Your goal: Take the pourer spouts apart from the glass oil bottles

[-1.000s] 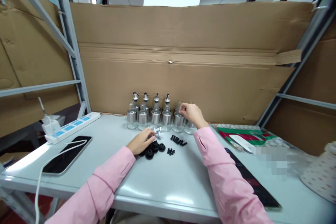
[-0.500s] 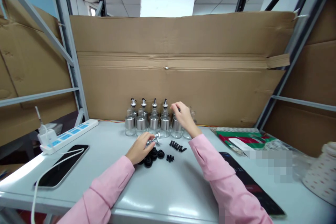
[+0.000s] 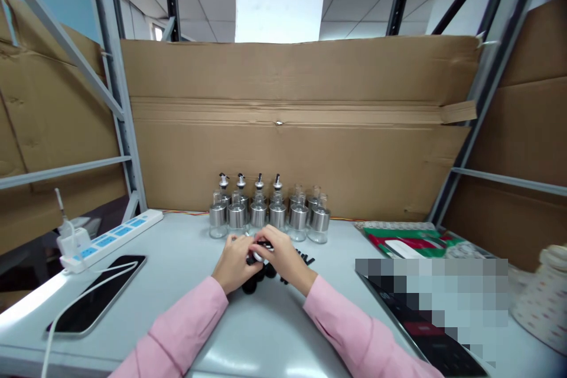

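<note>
Hands, two, bare, in pink sleeves. The left hand point(image 3: 234, 262) and the right hand point(image 3: 280, 253) meet above the table point(image 3: 248, 339), in front of the bottles. Fingertips of both are pinched around small black-and-white parts point(image 3: 257, 257); the fingers cover much of these, so their exact shape and where one part ends and the next begins cannot be told.

Glass bottles point(image 3: 319, 221), with silver-coloured bands, upright in two close rows near the cardboard point(image 3: 292, 159). Front row: six, with clear necks and no pumps. Back row: partly hidden; four silver-and-black pump tops point(image 3: 259, 181) rise from its left and middle, while the two bottles at its right end have none.

Black round caps point(image 3: 249, 286), a cluster, lying on the table beneath and just beside the hands, partly covered. Short black tubes point(image 3: 306, 258), a few, just beyond the right wrist. Smaller black pieces point(image 3: 284, 280), near the right wrist, mostly hidden by it.

At left: a dark-screened phone point(image 3: 100, 295), a white cable point(image 3: 86, 286) crossing it, and a white power strip point(image 3: 114, 238) with a charger point(image 3: 73, 241) at its near end.

At right: a red-and-green packet point(image 3: 410, 240), a long dark panel point(image 3: 414, 322) and a pale spotted object point(image 3: 543, 301).
</note>
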### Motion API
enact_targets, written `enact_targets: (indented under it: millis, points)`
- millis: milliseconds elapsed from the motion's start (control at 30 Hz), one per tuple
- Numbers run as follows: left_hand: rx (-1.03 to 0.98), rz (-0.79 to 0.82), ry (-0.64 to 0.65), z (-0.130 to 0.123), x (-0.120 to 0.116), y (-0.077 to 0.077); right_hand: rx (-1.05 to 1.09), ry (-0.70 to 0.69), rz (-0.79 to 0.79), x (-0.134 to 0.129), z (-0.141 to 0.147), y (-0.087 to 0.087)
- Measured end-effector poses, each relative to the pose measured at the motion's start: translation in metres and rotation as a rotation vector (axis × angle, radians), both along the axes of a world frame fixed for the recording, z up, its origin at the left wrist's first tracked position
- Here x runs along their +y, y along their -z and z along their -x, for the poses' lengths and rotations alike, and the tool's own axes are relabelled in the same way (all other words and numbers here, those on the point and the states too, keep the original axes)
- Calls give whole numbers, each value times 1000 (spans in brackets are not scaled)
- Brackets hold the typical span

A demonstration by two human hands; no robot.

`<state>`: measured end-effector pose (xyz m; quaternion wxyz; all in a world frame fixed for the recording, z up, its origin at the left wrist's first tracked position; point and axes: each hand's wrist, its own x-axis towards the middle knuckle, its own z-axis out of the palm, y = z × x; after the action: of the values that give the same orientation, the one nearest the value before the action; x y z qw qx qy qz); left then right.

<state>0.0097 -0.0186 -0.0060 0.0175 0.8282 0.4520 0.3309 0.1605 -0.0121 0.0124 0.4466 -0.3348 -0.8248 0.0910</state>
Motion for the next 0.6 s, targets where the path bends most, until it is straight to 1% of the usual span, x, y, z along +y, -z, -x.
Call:
enact_targets:
  millis: [100, 267, 367, 433, 533, 600]
  points:
    - [40, -48, -35, -4, -4, -2, -101, 50, -34, -5, -14, -3]
    - [37, -87, -52, -10, -6, -2, -282, 278, -142, -13, -17, -9]
    - [39, -104, -73, -11, -7, -1, -312, 383, -137, -16, -16, -10]
    - [52, -117, -79, -11, -7, -1, -324, 381, -114, -17, -18, -10]
    - [55, -135, -87, -12, -9, -4, -333, 309, -135, -18, -23, -12]
    - [19, -137, -85, -13, -10, -7, -332, 263, -153, -18, -27, -13]
